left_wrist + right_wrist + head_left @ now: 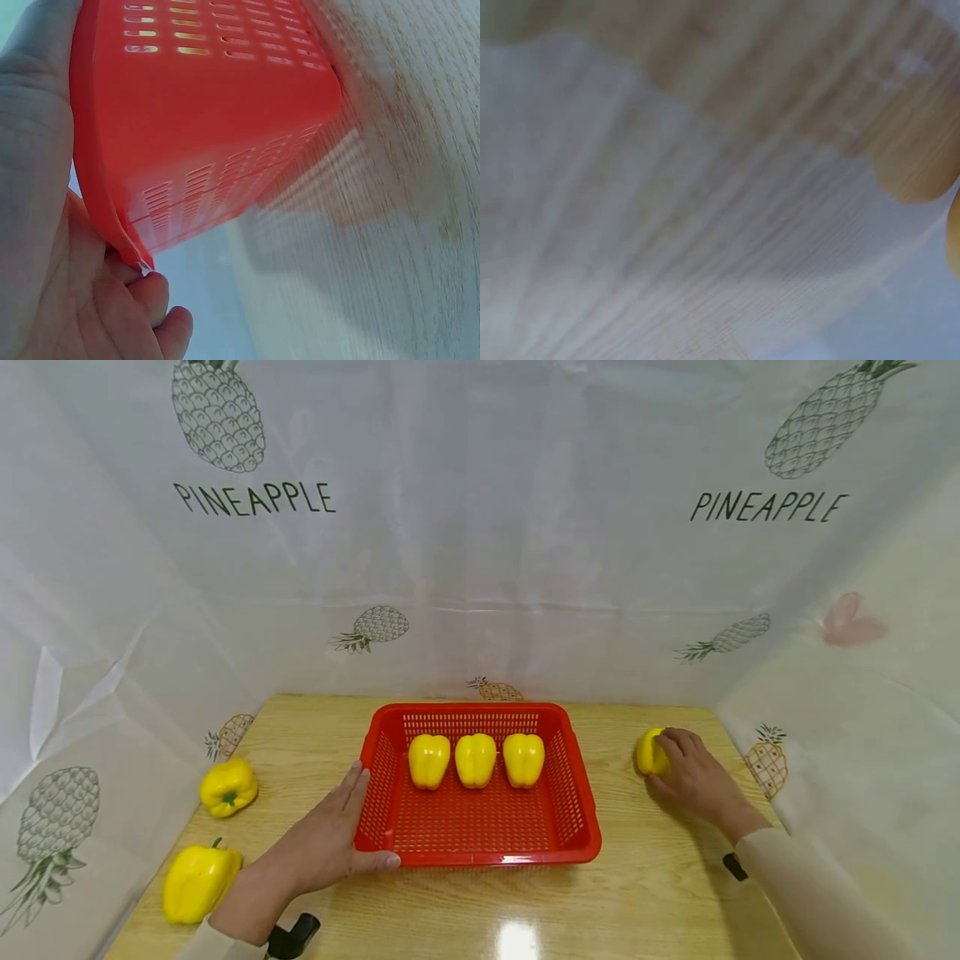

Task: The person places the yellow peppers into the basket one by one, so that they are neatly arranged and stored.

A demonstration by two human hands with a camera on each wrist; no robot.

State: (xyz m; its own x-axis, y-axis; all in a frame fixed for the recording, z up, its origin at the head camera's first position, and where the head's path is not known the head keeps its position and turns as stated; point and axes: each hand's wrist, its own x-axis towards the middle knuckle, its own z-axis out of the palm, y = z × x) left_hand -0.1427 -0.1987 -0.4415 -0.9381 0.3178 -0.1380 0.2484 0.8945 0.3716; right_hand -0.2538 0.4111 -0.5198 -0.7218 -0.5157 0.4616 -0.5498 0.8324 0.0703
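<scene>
Yellow pepper [649,755] in my right hand [695,779], on the right of the worktop [645,893].
My fingers curl round it; my left hand [326,842], thumb and fingers spread, grips the red basket [517,859] near its left corner. Three peppers [476,760] sit inside in a row; two more peppers [199,885] lie farther left.

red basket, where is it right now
In the head view, the red basket sits just below centre on the wooden table, between the left hand at its left rim and the right hand farther right.
</scene>
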